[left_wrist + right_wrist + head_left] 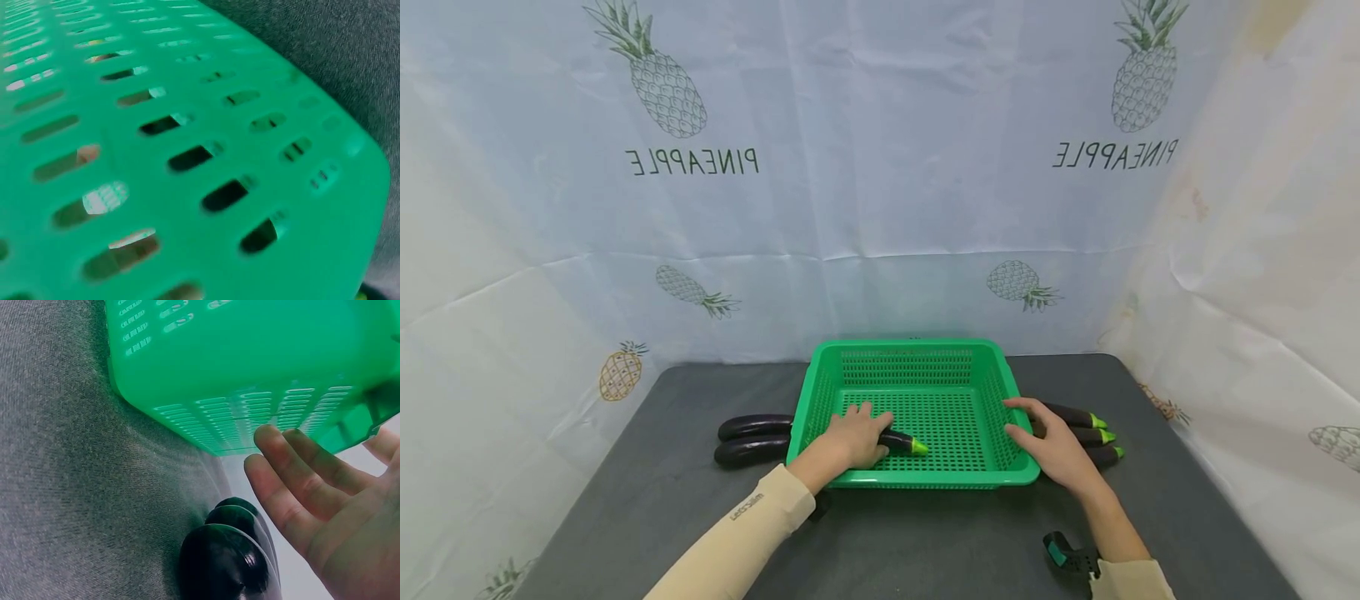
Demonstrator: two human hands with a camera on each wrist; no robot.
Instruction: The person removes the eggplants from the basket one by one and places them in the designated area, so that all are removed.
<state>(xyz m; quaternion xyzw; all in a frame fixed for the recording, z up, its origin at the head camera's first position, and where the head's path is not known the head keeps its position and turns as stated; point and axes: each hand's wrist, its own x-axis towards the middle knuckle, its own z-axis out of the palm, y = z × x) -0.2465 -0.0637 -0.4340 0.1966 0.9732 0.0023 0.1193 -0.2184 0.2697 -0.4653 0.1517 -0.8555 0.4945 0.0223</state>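
Observation:
A green perforated plastic basket [917, 478] stands on the dark table. Inside it, toward the left, lies a dark purple eggplant [898, 441] with a green stem end pointing right. My left hand [856, 437] reaches over the basket's left front and holds this eggplant between thumb and fingers; the palm hides its other end. In the left wrist view the basket wall [187, 112] blocks the hand. My right hand [1051, 442] is at the basket's right rim, its fingers [300, 472] extended along the outer wall. Whether they all touch it I cannot tell.
Two eggplants [752, 450] lie left of the basket. Three more eggplants [1105, 456] lie right of it, partly behind my right hand, their rounded dark ends [225, 562] below it in the right wrist view. A pineapple-print curtain [880, 167] encloses the table [925, 550].

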